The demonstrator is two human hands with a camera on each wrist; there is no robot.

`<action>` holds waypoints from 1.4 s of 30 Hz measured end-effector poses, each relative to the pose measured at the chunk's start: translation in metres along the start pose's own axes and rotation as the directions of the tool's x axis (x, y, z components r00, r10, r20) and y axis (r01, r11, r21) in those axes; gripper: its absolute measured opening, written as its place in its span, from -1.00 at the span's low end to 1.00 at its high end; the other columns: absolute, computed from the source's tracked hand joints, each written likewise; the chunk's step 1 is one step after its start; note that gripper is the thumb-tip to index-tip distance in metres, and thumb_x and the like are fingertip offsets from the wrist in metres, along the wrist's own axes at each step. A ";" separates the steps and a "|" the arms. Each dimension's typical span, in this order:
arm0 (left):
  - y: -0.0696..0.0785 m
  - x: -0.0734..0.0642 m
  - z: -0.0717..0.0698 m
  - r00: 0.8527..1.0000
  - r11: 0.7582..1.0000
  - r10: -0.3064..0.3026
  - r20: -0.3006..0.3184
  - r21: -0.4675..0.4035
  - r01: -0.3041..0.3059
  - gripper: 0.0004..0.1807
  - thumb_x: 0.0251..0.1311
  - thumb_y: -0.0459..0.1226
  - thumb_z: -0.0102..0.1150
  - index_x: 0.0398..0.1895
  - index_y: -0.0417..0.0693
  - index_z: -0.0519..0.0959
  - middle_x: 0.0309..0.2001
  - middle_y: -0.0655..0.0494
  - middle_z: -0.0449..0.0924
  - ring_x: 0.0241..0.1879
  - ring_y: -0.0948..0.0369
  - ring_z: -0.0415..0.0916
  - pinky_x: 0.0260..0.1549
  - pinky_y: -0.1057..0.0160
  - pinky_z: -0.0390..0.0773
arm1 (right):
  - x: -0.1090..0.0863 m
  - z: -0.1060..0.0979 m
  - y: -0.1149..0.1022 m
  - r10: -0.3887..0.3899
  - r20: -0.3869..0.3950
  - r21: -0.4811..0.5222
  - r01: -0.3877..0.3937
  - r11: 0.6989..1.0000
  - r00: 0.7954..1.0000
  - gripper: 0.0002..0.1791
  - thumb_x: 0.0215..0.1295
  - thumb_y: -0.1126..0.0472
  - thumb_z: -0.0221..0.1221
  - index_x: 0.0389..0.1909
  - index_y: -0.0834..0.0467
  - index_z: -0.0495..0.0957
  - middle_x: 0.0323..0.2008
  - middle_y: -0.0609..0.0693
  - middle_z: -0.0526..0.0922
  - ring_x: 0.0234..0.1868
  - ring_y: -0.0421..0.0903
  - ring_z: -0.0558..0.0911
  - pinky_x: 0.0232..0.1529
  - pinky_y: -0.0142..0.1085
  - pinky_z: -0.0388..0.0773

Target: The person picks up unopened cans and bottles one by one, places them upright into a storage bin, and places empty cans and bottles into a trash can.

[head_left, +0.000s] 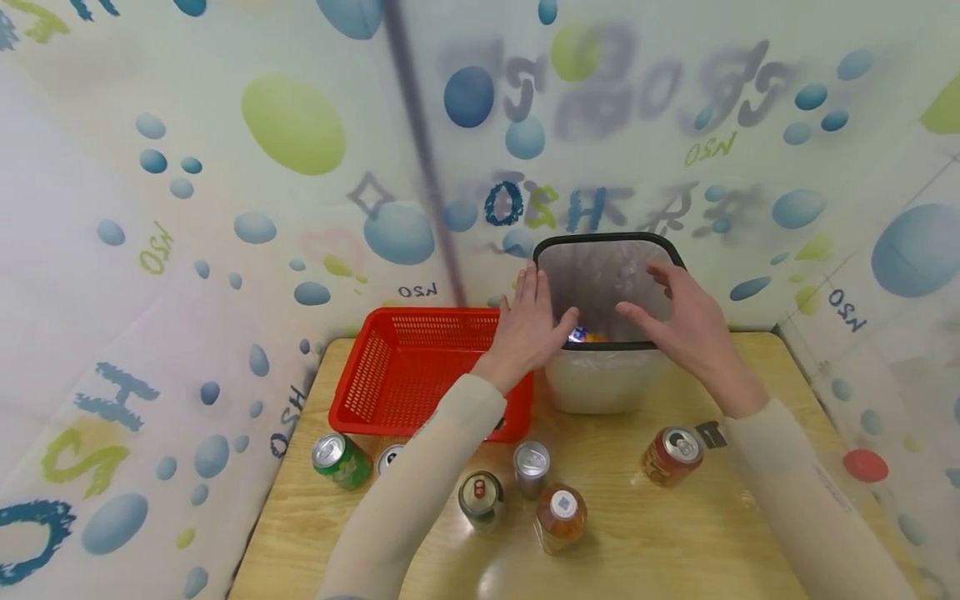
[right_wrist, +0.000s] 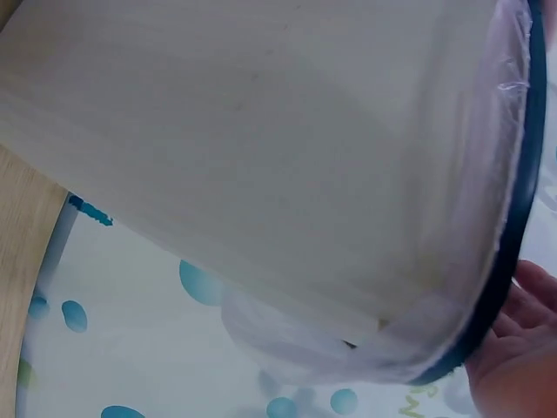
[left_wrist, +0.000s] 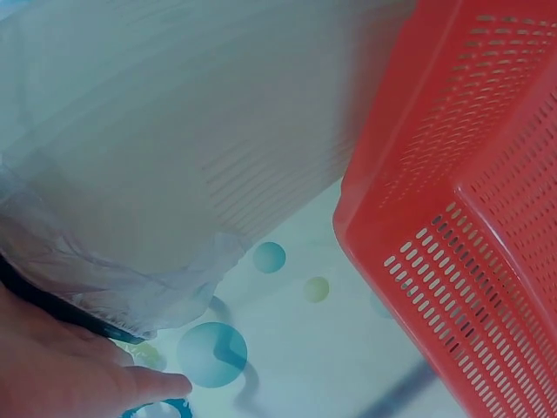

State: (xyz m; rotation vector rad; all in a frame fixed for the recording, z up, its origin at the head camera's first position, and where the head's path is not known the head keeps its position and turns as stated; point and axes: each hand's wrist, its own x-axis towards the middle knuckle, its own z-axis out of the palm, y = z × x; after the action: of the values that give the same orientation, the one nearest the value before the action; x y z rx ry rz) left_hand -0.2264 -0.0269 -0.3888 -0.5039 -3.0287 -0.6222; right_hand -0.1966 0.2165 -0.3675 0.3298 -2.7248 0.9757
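A pale bin [head_left: 600, 379] with a black rim [head_left: 611, 346] stands at the back, lined with a clear plastic bag [left_wrist: 130, 287]. Inside it lie blue and orange wrappers [head_left: 585, 335]. My left hand [head_left: 525, 329] is at the bin's left rim, fingers straight and thumb spread, holding nothing. Over the right side of the opening, my right hand [head_left: 686, 321] has loosely bent fingers and an empty palm side. In the right wrist view its fingers [right_wrist: 526, 305] are beside the dark rim; whether they touch it I cannot tell.
Left of the bin sits a red perforated basket [head_left: 405, 371]. In front stand a green can [head_left: 348, 467], a silver can [head_left: 532, 468], a dark can [head_left: 481, 500], an amber bottle [head_left: 561, 521] and, at right, a brown-red can [head_left: 672, 457]. My left sleeve partly hides another can [head_left: 388, 458].
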 end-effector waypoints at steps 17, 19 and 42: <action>0.000 0.004 0.001 1.000 1.000 -0.001 0.007 -0.013 0.001 -0.07 0.50 0.18 -0.18 0.68 -0.17 -0.14 0.69 -0.03 -0.38 0.65 0.01 -0.34 0.54 -0.19 -0.08 | -0.047 -0.014 0.002 0.002 -0.158 0.115 0.016 0.993 0.987 -0.22 0.41 -0.07 0.30 0.54 0.11 0.30 0.46 0.23 0.37 0.33 0.39 0.41 0.23 0.36 0.32; 0.000 0.004 0.001 1.000 1.000 0.000 0.003 -0.014 0.001 -0.07 0.49 0.19 -0.17 0.68 -0.18 -0.14 0.69 -0.04 -0.36 0.65 0.00 -0.33 0.54 -0.20 -0.08 | -0.055 -0.015 0.005 0.015 -0.184 0.134 0.010 0.991 0.983 -0.24 0.41 -0.04 0.31 0.54 0.09 0.30 0.47 0.20 0.37 0.32 0.40 0.42 0.25 0.36 0.32; -0.001 0.006 0.004 1.000 0.999 0.008 -0.002 -0.031 -0.008 -0.07 0.49 0.17 -0.15 0.67 -0.20 -0.14 0.69 -0.06 -0.34 0.65 -0.01 -0.30 0.53 -0.21 -0.07 | -0.132 0.002 0.047 0.066 -0.271 0.175 -0.018 0.984 0.960 -0.28 0.41 0.22 0.27 0.56 0.04 0.30 0.47 0.21 0.38 0.42 0.05 0.43 0.40 -0.52 0.11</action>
State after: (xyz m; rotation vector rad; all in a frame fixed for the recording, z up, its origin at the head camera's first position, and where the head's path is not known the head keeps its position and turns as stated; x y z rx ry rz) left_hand -0.2325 -0.0238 -0.3924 -0.5162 -3.0180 -0.6692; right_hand -0.0850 0.2680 -0.4348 0.1507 -2.4121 1.1749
